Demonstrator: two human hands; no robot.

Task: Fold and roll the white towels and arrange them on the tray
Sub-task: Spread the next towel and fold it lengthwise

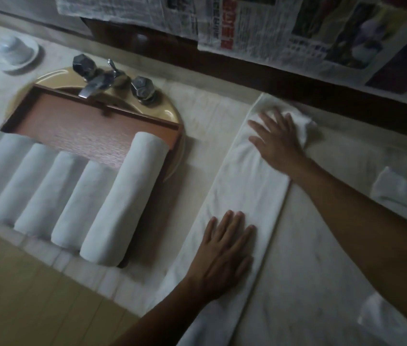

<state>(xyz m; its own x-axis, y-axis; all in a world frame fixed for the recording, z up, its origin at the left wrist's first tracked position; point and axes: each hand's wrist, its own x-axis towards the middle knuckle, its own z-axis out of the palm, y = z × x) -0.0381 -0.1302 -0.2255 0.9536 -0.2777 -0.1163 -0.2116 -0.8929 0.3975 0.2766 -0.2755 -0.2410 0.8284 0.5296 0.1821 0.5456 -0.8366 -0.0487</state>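
I rest both palms flat, fingers spread, on the folded towel (pixel 247 186), which runs 7 to 1 o'clock. My right hand (pixel 277 143) is on its far end, my left hand (pixel 225 253) is nearer, and the tray (pixel 85 131) is at 9 o'clock.

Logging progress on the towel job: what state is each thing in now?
Flat towel: folded into a long strip, not rolled yet.
Left hand: open, pressing its near part.
Right hand: open, pressing its far end.
Rolled towels: rolled, side by side on the tray.
Tray: across the sink, partly filled.
Tap: no water running.
Loose towel: crumpled.
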